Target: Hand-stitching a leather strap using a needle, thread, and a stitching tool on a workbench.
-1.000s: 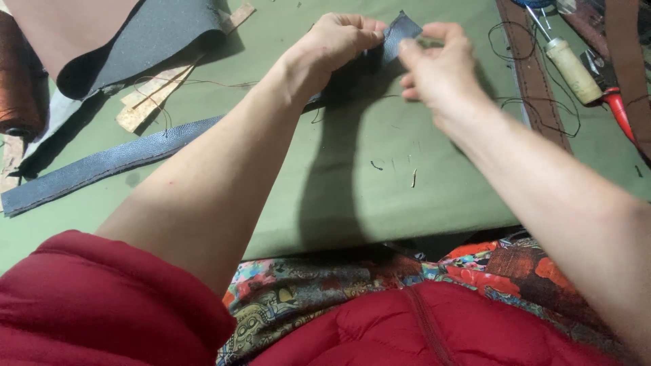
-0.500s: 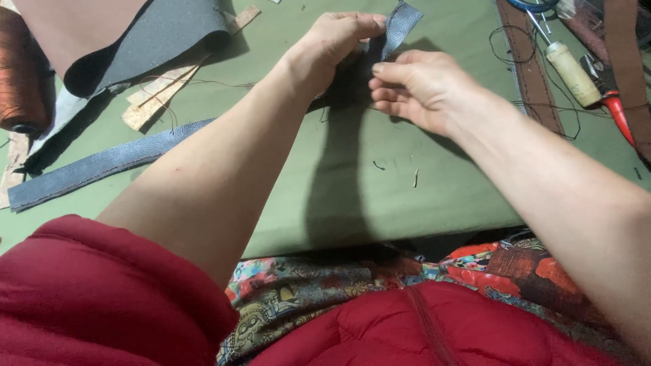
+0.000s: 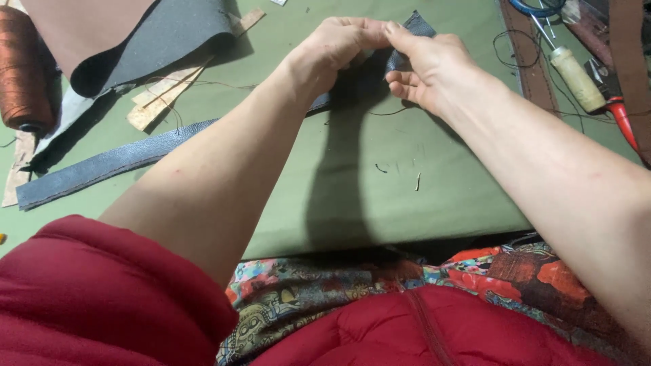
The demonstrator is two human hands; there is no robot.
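Left hand and right hand pinch the blue leather strip at its end on the green mat; strip likely light, limp; grip edges.

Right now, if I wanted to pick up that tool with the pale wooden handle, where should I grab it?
Probably the pale wooden handle itself. It is thick and rounded, lies flat on the green mat and is bare on top. The thin metal end points away from you, so come down from above and close your fingers across the handle's middle. Both hands are busy with the blue-grey leather strip.
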